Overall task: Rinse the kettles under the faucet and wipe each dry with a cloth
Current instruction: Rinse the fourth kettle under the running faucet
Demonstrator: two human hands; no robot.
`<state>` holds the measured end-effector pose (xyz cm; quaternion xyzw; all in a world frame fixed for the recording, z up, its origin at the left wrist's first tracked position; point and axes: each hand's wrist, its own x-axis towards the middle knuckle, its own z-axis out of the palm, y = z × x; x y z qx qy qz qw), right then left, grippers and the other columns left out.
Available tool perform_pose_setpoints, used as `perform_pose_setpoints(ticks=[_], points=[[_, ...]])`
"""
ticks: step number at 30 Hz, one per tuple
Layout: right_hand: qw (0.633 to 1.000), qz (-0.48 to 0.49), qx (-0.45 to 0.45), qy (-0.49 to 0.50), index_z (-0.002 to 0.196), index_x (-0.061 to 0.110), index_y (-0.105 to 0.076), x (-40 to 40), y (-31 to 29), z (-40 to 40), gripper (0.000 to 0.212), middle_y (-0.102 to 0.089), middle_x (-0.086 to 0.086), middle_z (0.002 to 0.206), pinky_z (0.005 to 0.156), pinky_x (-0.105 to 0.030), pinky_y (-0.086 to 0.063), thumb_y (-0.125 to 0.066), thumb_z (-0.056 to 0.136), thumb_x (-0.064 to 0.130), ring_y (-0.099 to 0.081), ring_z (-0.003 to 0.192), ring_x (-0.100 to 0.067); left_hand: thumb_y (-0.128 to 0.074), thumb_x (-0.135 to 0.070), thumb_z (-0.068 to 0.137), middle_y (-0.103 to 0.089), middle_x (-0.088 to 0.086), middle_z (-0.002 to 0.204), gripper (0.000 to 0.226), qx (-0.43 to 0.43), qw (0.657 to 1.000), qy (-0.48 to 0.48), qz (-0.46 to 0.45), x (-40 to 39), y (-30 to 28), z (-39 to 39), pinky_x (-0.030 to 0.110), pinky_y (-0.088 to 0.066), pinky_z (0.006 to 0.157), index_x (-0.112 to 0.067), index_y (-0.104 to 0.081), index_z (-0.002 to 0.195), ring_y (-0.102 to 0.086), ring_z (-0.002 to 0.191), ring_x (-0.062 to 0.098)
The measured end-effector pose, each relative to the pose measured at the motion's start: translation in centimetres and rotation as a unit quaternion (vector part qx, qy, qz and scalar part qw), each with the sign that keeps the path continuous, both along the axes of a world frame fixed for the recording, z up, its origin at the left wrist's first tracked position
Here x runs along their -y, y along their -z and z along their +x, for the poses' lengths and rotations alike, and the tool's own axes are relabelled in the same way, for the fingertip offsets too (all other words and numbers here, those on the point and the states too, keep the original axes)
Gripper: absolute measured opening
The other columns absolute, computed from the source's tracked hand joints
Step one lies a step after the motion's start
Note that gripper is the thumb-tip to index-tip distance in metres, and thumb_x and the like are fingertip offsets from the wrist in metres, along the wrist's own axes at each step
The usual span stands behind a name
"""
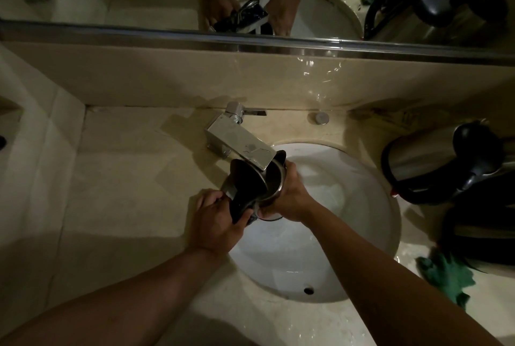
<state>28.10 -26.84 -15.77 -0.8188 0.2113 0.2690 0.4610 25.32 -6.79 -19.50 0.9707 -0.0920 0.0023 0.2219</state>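
Rinse step: your left hand (213,220) gripped black handle, right hand (289,195) wrapped round steel kettle with open black lid (271,178); mouth sat under square chrome faucet (239,140); next likely needs green cloth (443,276), well right of fingers.

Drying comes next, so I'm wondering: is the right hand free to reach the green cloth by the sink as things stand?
Probably not yet. The right hand grips the kettle under the faucet. The green cloth lies uncovered on the counter to its right, so the path looks free once it lets go.
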Motion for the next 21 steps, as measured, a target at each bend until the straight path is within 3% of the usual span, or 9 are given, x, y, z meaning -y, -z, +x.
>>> perform_pose_setpoints(ticks=[4, 9, 13, 21], points=[[1.000, 0.013, 0.000, -0.002, 0.152, 0.031, -0.017, 0.22, 0.15, 0.04, 0.133, -0.040, -0.004, 0.146, 0.108, -0.054, -0.051, -0.099, 0.049, 0.010, -0.041, 0.139, -0.031, -0.055, -0.058, 0.080, -0.070, 0.011, 0.083, 0.054, -0.012, 1.000, 0.003, 0.012, -0.06, 0.22, -0.04, 0.037, -0.032, 0.094, -0.007, -0.070, 0.072, -0.048, 0.105, 0.020], [1.000, 0.005, 0.004, -0.001, 0.150, 0.031, -0.020, 0.15, 0.09, 0.05, 0.134, -0.042, -0.005, 0.146, 0.110, -0.054, -0.049, -0.099, 0.043, 0.020, -0.041, 0.140, -0.031, -0.054, -0.059, 0.080, -0.070, 0.010, 0.081, 0.052, -0.011, 1.000, 0.013, 0.013, -0.03, 0.13, -0.01, 0.037, -0.033, 0.092, -0.009, -0.067, 0.070, -0.055, 0.102, 0.024], [1.000, 0.008, 0.007, 0.001, 0.150, 0.027, -0.021, 0.24, 0.12, 0.12, 0.130, -0.043, -0.006, 0.144, 0.110, -0.055, -0.049, -0.099, 0.047, 0.012, -0.041, 0.140, -0.032, -0.056, -0.058, 0.080, -0.069, 0.011, 0.081, 0.053, -0.007, 1.000, 0.008, 0.009, -0.12, 0.37, 0.03, 0.037, -0.033, 0.092, -0.008, -0.068, 0.070, -0.049, 0.103, 0.020], [1.000, 0.007, 0.005, -0.001, 0.150, 0.028, -0.021, 0.25, 0.29, 0.21, 0.131, -0.043, -0.006, 0.145, 0.110, -0.054, -0.050, -0.099, 0.046, 0.013, -0.042, 0.139, -0.032, -0.056, -0.059, 0.080, -0.069, 0.011, 0.084, 0.054, -0.015, 1.000, 0.011, 0.015, -0.17, 0.62, 0.03, 0.039, -0.035, 0.094, -0.007, -0.069, 0.071, -0.050, 0.105, 0.021]])
